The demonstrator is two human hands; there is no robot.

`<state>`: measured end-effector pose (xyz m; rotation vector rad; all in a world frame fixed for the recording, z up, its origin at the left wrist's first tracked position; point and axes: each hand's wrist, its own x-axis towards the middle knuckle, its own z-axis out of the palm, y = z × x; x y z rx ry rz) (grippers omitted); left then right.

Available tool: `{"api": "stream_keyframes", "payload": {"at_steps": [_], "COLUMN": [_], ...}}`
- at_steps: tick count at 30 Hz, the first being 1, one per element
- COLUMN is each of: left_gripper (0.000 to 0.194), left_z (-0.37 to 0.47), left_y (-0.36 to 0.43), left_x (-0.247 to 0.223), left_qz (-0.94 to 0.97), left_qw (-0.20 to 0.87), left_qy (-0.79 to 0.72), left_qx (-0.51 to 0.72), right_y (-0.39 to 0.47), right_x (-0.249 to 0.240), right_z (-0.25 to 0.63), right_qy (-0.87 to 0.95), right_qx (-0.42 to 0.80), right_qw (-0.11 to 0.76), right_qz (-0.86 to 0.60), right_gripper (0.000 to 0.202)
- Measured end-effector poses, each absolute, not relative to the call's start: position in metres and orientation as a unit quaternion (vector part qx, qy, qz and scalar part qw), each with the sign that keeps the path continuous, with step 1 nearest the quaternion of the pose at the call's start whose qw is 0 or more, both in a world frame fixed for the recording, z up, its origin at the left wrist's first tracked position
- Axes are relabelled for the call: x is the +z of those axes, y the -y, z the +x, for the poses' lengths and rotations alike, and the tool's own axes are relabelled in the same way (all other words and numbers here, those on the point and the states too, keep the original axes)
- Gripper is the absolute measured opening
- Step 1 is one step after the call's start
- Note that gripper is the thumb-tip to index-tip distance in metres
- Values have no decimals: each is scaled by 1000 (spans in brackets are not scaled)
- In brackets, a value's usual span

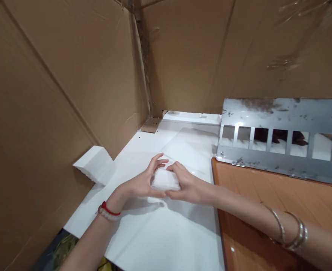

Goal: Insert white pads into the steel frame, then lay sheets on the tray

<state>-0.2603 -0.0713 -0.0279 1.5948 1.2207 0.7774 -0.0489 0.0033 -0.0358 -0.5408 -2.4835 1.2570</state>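
Between my two hands is a small stack of white sheets [166, 180], thin and loosely edged, perhaps tissue or paper. My left hand [146, 184] curves around its left side, thumb at the near edge and fingers at the far edge. From the right, my right hand [185, 184] grips the same stack, with its thumb at the near corner. Both hands are just over the white table [188, 229]. A taller white stack [96, 163] leans against the cardboard wall on the left.
Cardboard walls [182, 56] close in the left and back. To the right lies an orange-brown board [247, 210]. A stained metal plate [275, 165] with a row of rectangular slots stands tilted at its back edge, dark reddish material [280, 135] showing through some slots.
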Motion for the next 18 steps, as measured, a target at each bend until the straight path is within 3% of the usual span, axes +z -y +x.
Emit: {"api": "stream_keyframes", "payload": {"at_steps": [10,18], "left_gripper": [115,105], "left_z": [-259,-257], "left_y": [75,75], "left_x": [-23,-23], "left_qz": [651,623], "left_qw": [472,497], "left_qy": [-524,-522], "left_qx": [278,305], "right_y": [-3,-2], "right_x": [-32,-33], "right_z": [-43,-49], "right_qy": [878,873], "right_qx": [422,424], "right_qw": [102,108], "right_qz": [-202,-217], "right_gripper": [79,53]}}
